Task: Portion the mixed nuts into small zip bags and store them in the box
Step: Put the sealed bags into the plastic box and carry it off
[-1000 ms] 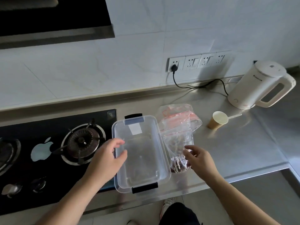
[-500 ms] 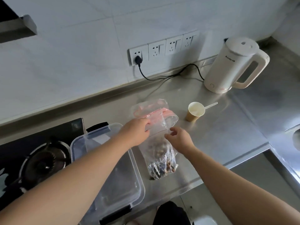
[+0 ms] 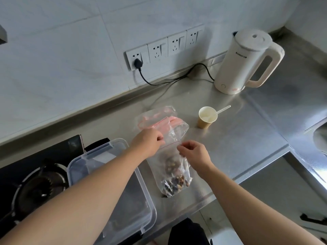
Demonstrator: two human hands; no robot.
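Note:
A clear zip bag of mixed nuts lies on the steel counter, its nuts heaped at the near end. My left hand pinches the bag's red zip edge on the left side. My right hand pinches the same edge on the right. Behind them lies a stack of small zip bags with pink strips. The clear plastic box with black clips sits to the left, its lid on, partly hidden under my left forearm.
A paper cup with a white scoop stands behind the bags. A white kettle stands at the back right, its cord running to the wall sockets. A gas hob lies at the left. The counter's front edge is close.
My left hand left the box and reached over to the nut bag's zip edge. My right hand moved up to the same edge. The view swung to the right and nearer.

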